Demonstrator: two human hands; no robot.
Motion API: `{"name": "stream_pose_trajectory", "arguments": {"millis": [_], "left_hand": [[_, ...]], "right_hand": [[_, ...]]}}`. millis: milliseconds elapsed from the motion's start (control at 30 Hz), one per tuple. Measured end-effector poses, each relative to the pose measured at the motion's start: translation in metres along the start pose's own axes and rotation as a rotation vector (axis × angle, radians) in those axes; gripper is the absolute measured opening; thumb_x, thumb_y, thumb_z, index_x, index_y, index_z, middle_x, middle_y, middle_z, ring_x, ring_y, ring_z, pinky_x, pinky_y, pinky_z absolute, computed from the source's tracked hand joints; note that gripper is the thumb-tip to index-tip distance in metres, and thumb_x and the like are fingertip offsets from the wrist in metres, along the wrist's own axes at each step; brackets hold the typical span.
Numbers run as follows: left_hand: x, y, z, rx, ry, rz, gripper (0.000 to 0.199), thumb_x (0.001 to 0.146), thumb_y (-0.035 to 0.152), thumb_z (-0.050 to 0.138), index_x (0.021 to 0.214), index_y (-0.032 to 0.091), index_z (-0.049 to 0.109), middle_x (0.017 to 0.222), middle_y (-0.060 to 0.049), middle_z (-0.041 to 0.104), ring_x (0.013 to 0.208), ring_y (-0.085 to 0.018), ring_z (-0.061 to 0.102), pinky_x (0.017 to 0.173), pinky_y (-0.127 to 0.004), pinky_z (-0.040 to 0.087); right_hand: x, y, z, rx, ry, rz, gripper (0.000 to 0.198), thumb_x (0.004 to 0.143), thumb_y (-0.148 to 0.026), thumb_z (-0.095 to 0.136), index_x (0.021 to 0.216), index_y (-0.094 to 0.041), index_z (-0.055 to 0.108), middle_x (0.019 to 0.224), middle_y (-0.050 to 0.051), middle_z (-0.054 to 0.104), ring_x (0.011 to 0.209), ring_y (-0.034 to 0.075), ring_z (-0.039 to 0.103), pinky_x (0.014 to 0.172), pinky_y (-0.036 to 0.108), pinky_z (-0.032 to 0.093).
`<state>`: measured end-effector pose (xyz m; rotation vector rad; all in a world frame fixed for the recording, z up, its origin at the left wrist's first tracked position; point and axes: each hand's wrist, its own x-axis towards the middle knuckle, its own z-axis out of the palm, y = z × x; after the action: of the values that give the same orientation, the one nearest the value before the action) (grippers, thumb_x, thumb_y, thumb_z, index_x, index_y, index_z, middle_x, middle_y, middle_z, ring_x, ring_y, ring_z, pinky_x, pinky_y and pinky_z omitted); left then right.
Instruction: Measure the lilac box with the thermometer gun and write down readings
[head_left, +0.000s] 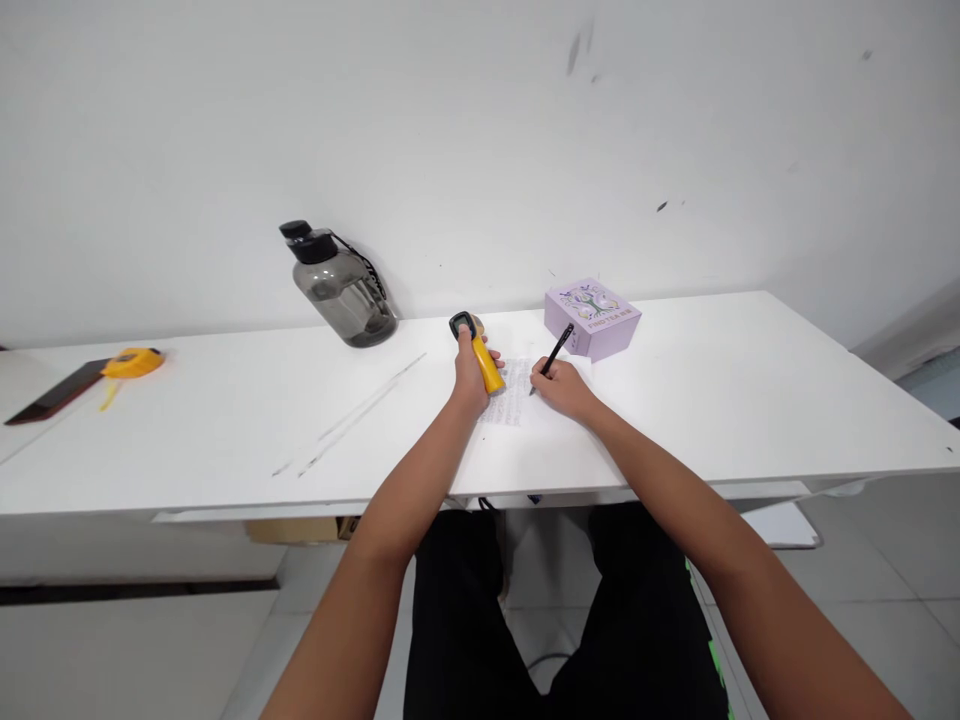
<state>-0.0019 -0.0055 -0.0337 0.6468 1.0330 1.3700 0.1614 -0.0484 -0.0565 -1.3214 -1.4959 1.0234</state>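
Note:
My left hand [470, 375] is wrapped round the yellow handle of an infrared thermometer [487, 365], its dark display end tilted up toward the wall. A black pen [556, 350] is pinched in my right hand [564, 388], its tip down on a sheet of paper [517, 400]. Rows of small handwriting cover the paper's left part; my right hand rests over its right part. Just behind that hand stands a lilac box [592, 318] with a printed tree on its lid.
A grey water bottle [345, 295] with a black cap stands by the wall, left of my hands. At the far left of the white table [712, 400] lie a yellow tape measure [133, 362] and a dark flat object [60, 392]. The table's front edge runs above my legs.

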Motion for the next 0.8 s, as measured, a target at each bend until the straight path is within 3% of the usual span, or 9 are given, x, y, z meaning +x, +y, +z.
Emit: {"name": "stream_pose_trajectory", "arguments": {"millis": [567,800], "left_hand": [[-0.004,0.004,0.003,0.004,0.024,-0.009,0.065,0.082,0.084,0.05,0.092,0.02,0.057,0.064,0.0,0.056,0.049,-0.011,0.056,0.046,-0.023,0.041],[0.002,0.01,-0.002,-0.151,0.01,-0.05,0.06,0.091,0.078,0.042,0.09,0.02,0.058,0.062,0.002,0.055,0.047,-0.011,0.056,0.046,-0.022,0.043]], "right_hand": [[-0.002,0.0,0.001,-0.001,0.028,-0.047,0.019,0.076,-0.041,0.059,0.076,-0.022,0.056,0.058,-0.005,0.056,0.059,0.014,0.051,0.063,0.028,0.038],[0.0,0.001,-0.001,0.009,0.018,-0.026,0.015,0.077,-0.037,0.059,0.076,-0.021,0.057,0.057,-0.006,0.056,0.056,0.012,0.049,0.058,0.026,0.036]]}}
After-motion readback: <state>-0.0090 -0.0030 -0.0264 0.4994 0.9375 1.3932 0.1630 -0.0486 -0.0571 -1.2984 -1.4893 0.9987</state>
